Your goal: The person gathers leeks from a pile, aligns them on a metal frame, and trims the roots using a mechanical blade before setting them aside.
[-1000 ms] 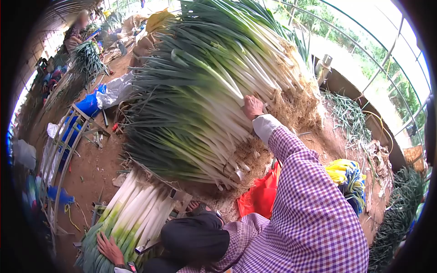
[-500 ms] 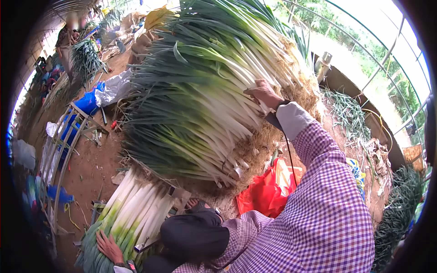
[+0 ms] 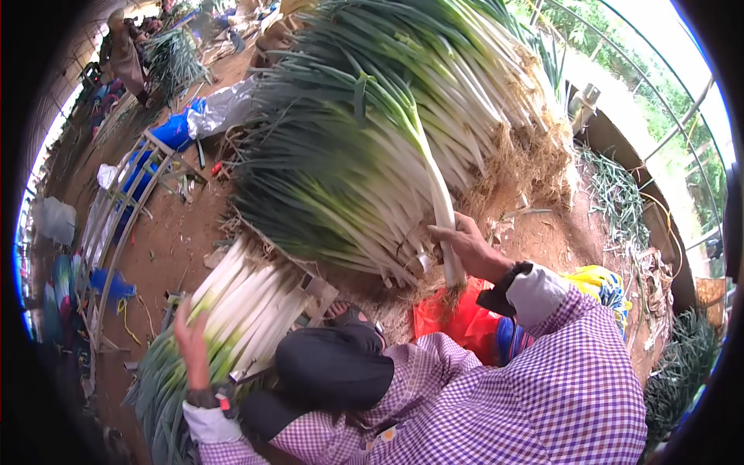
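My right hand (image 3: 474, 249) is closed round the white stem of a single leek (image 3: 435, 178), near its root end. That leek lies slantwise over a large pile of leeks (image 3: 364, 186), its green leaves toward the top. My left hand (image 3: 192, 345), a little blurred, is open above a smaller bundle of leeks (image 3: 248, 298) at lower left. White stems in this bundle point up toward the pile and green leaves hang toward me. Roots of the big pile (image 3: 535, 159) face right.
A red plastic bag (image 3: 457, 318) lies by my right forearm. At left stands a curved slatted frame (image 3: 116, 240) with blue material near it. More leek leaves (image 3: 682, 372) lie at far right. A person (image 3: 128, 58) is at upper left.
My right hand has moved down toward me, drawing one leek from the pile. My left hand has lifted from the leaves of the smaller bundle and moved up. The view has shifted slightly.
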`<state>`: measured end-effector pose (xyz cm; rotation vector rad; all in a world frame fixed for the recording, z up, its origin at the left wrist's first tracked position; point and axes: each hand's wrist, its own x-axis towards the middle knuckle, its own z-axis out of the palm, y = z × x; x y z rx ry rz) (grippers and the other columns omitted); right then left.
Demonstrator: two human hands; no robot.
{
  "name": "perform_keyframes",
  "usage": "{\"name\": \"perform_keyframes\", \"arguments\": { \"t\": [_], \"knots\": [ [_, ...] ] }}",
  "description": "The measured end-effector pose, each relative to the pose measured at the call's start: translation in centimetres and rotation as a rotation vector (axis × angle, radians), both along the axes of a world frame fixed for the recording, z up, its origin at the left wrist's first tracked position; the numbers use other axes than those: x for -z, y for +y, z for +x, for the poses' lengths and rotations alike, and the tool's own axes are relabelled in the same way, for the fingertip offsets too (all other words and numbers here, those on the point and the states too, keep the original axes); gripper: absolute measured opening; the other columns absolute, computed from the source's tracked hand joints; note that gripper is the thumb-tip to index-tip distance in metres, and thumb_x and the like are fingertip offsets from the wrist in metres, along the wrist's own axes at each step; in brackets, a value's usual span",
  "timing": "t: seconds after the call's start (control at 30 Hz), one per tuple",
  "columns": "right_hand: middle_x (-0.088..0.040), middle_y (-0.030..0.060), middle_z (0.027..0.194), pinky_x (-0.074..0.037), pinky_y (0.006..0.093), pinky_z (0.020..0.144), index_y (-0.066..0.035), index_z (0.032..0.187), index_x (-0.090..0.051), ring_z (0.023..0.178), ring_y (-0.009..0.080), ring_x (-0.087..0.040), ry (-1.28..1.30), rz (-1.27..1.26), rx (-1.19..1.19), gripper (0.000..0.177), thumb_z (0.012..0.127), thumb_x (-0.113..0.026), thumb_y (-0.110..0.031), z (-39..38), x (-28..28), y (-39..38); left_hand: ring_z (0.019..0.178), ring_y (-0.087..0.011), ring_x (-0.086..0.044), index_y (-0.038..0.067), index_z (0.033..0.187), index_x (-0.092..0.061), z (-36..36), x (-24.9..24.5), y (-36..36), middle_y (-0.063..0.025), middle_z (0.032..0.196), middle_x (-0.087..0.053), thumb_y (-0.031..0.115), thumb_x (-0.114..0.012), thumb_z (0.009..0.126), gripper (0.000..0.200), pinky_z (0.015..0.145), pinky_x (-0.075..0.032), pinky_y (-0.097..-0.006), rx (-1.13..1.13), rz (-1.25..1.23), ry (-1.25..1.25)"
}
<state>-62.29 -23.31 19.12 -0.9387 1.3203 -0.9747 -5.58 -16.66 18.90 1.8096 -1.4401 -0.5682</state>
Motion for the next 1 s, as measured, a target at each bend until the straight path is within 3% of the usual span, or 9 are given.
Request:
{"name": "perform_keyframes", "arguments": {
  "t": [0.13, 0.27, 0.4, 0.47, 0.5, 0.53, 0.73, 0.87, 1.0],
  "knots": [
    [-0.061, 0.0016, 0.079, -0.052, 0.0284, 0.057, -0.002, 0.114, -0.059, 0.063, 0.0111, -0.059, -0.094, 0.084, -0.002, 0.026, 0.099, -0.069, -0.023, 3.5, -2.1, 5.5, 0.134, -0.0244, -0.056, -0.005, 0.144, -0.051, -17.7, -1.7, -3.4, -0.0153, 0.144, -0.059, 0.012, -0.065, 0.097, 0.052, 0.111, -0.046, -0.0358, 0.233, 0.128, 0.841],
    [-0.058, 0.0013, 0.077, -0.052, 0.0279, 0.054, -0.001, 0.122, -0.053, 0.061, 0.011, -0.059, -0.204, 0.091, -0.077, 0.027, 0.103, -0.062, -0.019, 5.7, -2.2, 11.3, 0.127, -0.024, -0.058, 0.001, 0.139, -0.055, -29.3, 1.6, -3.7, -0.0117, 0.135, -0.063, 0.031, -0.069, 0.099, 0.052, 0.102, -0.05, -0.0466, 0.352, 0.37, 1.299],
    [-0.059, 0.0023, 0.08, -0.05, 0.0283, 0.053, -0.002, 0.124, -0.05, 0.061, 0.0117, -0.059, -0.243, 0.212, -0.155, 0.029, 0.103, -0.064, -0.018, 8.2, -1.6, 15.3, 0.119, -0.0258, -0.062, 0.001, 0.134, -0.052, -34.2, 2.4, -2.7, -0.0134, 0.124, -0.065, 0.038, -0.078, 0.093, 0.061, 0.089, -0.055, -0.0428, 0.267, 0.65, 1.425],
    [-0.059, 0.0028, 0.082, -0.05, 0.0279, 0.055, -0.003, 0.122, -0.051, 0.063, 0.0119, -0.059, -0.14, 0.269, -0.248, 0.029, 0.103, -0.065, -0.019, 9.3, 0.0, 16.4, 0.088, -0.0201, -0.067, 0.002, 0.126, -0.054, -34.8, 3.0, -2.2, -0.0091, 0.104, -0.066, 0.03, -0.081, 0.091, 0.053, 0.068, -0.054, -0.0316, 0.205, 0.65, 1.465],
    [-0.06, 0.0028, 0.082, -0.05, 0.0284, 0.056, -0.002, 0.121, -0.051, 0.065, 0.0122, -0.059, -0.123, 0.236, -0.295, 0.03, 0.102, -0.066, -0.02, 9.7, 1.1, 16.4, 0.062, -0.0121, -0.055, 0.005, 0.117, -0.056, -34.0, 4.0, -3.0, -0.0041, 0.085, -0.061, 0.022, -0.083, 0.089, 0.042, 0.052, -0.044, -0.0251, 0.284, 0.678, 1.602],
    [-0.06, 0.0029, 0.083, -0.05, 0.0289, 0.057, -0.001, 0.12, -0.051, 0.066, 0.0125, -0.06, -0.104, 0.201, -0.342, 0.031, 0.102, -0.067, -0.02, 9.9, 1.7, 16.2, 0.055, -0.0088, -0.045, 0.006, 0.11, -0.058, -34.1, 4.4, -2.6, -0.0006, 0.076, -0.054, 0.019, -0.082, 0.09, 0.034, 0.049, -0.039, -0.0268, -0.01, 0.683, 1.449],
    [-0.067, 0.008, 0.1, -0.054, 0.029, 0.071, 0.005, 0.133, -0.054, 0.087, 0.0128, -0.065, -0.09, 0.062, -0.567, 0.049, 0.101, -0.069, -0.028, 9.7, 2.8, 13.4, 0.058, -0.0096, -0.046, 0.006, 0.113, -0.061, -30.1, 5.8, -2.8, 0.0006, 0.077, -0.052, 0.013, -0.074, 0.093, 0.025, 0.05, -0.039, -0.0269, -0.069, 0.541, 1.438],
    [-0.071, 0.009, 0.107, -0.058, 0.0284, 0.076, 0.004, 0.13, -0.06, 0.089, 0.0161, -0.069, -0.384, 0.387, -0.552, 0.045, 0.104, -0.063, -0.034, 7.2, 6.4, 9.0, 0.058, -0.0082, -0.048, 0.003, 0.118, -0.061, -28.8, 5.5, -2.7, 0.0007, 0.081, -0.054, 0.011, -0.074, 0.093, 0.029, 0.05, -0.039, -0.0255, -0.048, 0.515, 1.387],
    [-0.072, 0.014, 0.102, -0.058, 0.0428, 0.077, -0.003, 0.127, -0.063, 0.087, 0.0316, -0.072, 0.421, -0.157, -0.411, 0.04, 0.096, -0.068, -0.026, 5.0, 23.0, 4.2, 0.06, -0.0081, -0.049, 0.003, 0.119, -0.061, -29.5, 4.2, -2.7, 0.0009, 0.085, -0.055, 0.009, -0.075, 0.092, 0.031, 0.05, -0.04, -0.0252, -0.18, 0.436, 1.315]
  ]
}}
